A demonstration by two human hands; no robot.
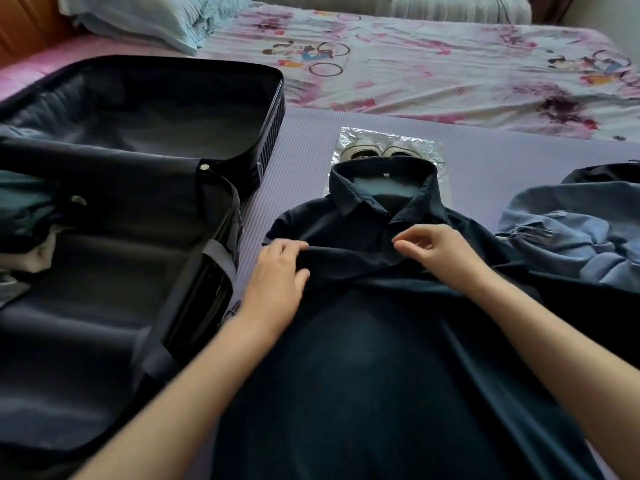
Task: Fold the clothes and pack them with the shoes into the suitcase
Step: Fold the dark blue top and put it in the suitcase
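Okay, the person's leaning over the bed w/ a dark collared shirt (381, 341) spread front-up on a purple ribbed mat (304, 161), collar pointing away from them. A fold of cloth runs across the chest, just below the collar. The left hand (280, 268) grips the left end of that fold: fingers on top, thumb underneath, cloth pinched btwn them. The right hand (436, 251) sits at the fold's right end near the placket, fingers curled w/ tips against the fabric (can't tell whether it's pinching cloth or only touching).

Behind the collar and partly hidden by it, a pair of white shoes (360, 154) lies inside a clear plastic bag (391, 142) on the mat. The suitcase (273, 126) lies open on the left, just beside the shirt, both halves dark-lined. A few clothes (24, 206) are bunched at its far left edge, incl. something teal and something pale. To the right of the shirt, a light-blue frayed denim garment (571, 233) sits crumpled on the mat. Farther back are a cartoon-print sheet (450, 71) and a pale blue pillow (138, 19).
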